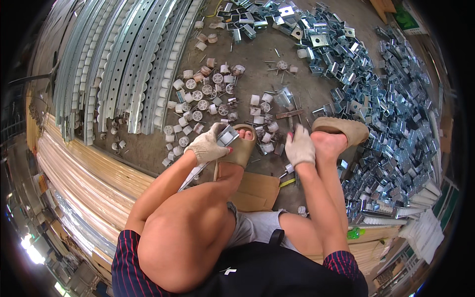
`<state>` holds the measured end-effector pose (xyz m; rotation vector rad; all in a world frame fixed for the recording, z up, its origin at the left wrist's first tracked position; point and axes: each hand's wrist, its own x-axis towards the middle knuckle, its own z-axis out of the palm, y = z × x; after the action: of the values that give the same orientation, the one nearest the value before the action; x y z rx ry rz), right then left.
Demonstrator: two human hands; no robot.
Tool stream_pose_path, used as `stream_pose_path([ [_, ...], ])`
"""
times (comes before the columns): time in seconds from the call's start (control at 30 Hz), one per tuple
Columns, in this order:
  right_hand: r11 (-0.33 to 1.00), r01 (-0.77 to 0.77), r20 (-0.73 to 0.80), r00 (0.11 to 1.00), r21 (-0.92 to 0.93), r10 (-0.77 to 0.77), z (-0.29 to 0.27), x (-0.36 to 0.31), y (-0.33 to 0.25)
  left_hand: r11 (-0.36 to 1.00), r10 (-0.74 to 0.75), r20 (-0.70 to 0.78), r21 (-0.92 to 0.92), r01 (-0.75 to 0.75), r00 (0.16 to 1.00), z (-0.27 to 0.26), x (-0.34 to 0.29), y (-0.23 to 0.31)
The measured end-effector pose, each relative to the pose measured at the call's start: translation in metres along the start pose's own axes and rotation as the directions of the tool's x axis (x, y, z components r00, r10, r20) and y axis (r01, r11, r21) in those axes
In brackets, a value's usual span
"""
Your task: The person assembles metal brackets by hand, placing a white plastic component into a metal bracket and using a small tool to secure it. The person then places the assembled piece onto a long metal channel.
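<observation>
My left hand [208, 143], in a pale work glove with the fingertips bare, is closed around a silver metal channel [228, 135]. One end juts out beside my sandalled left foot, and a long pale strip runs back under the wrist toward my knee. My right hand [300, 147], gloved the same way, grips the handle of a hammer [290, 114]. The hammer's head points away from me, over the floor in front of my right foot. Around it lie white plastic rollers [266, 107] and a shiny metal bracket [284, 98].
Many white rollers [197, 94] with pins lie scattered ahead. A heap of zinc-coloured brackets [366, 104] curves along the right. Perforated metal rails [129, 64] lie at the far left, near long wrapped lengths [89, 163]. Cardboard [257, 190] lies between my legs.
</observation>
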<state>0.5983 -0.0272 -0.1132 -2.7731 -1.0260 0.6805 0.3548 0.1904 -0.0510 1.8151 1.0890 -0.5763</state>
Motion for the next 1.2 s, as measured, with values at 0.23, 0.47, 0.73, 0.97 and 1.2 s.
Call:
stream_pose_path([
  [0.23, 0.986, -0.143, 0.151, 0.976, -0.081, 0.154, 0.014, -0.028, 0.012, 0.964, 0.130, -0.471, 0.265, 0.000, 0.873, 0.016, 0.006, -0.022],
  [0.47, 0.901, 0.152, -0.262, 0.964, 0.405, -0.045, 0.000, -0.054, -0.010, 0.975, 0.090, -0.551, 0.218, 0.039, 0.830, 0.030, 0.015, -0.029],
  [0.73, 0.796, 0.248, 0.169, 0.901, 0.552, -0.399, -0.026, -0.040, -0.105, 0.951, 0.124, -0.544, 0.303, 0.056, 0.830, 0.032, 0.015, -0.035],
  [0.97, 0.718, 0.226, 0.130, 0.905, 0.658, -0.404, -0.010, -0.017, -0.114, 0.949, 0.104, -0.540, 0.304, 0.079, 0.835, 0.035, 0.020, -0.027],
  [1.2, 0.541, 0.435, -0.204, 0.877, 0.719, -0.434, -0.052, -0.040, -0.137, 0.954, 0.090, -0.568, 0.286, 0.093, 0.818, 0.036, 0.011, -0.027],
])
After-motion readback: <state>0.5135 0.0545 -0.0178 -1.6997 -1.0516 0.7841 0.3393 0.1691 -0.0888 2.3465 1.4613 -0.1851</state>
